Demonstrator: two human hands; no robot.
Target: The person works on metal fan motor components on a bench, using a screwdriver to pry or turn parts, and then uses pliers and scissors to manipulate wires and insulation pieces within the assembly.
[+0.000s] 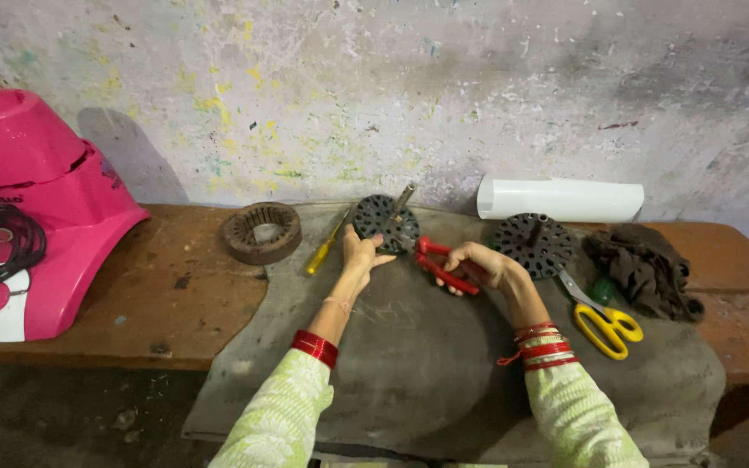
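Left hand rests on the near edge of a dark perforated disc that has a metal shaft sticking up and away toward the wall. Fingers are curled against the disc's rim, steadying it; the grip is closed on the rim as far as the view shows.

Right hand is wrapped around the red handles of a pair of pliers. Grip closed on the handles. The pliers' long axis runs up-left to down-right, nose end pointing toward the disc; whether the nose touches the disc, cannot tell, since the tip is hidden behind the left hand.

Key relation: the disc lies just to the left of and slightly beyond the right hand, along the line of the pliers. The left hand is the nearer one, already in contact.

Around them, on the grey mat spread over the wooden table:
- a second perforated disc, just beyond the right wrist
- a yellow-handled screwdriver left of the left hand
- a ring-shaped metal core further left
- yellow scissors and a dark rag to the right
- a white rolled sheet against the wall
- a pink plastic housing with black cable at far left
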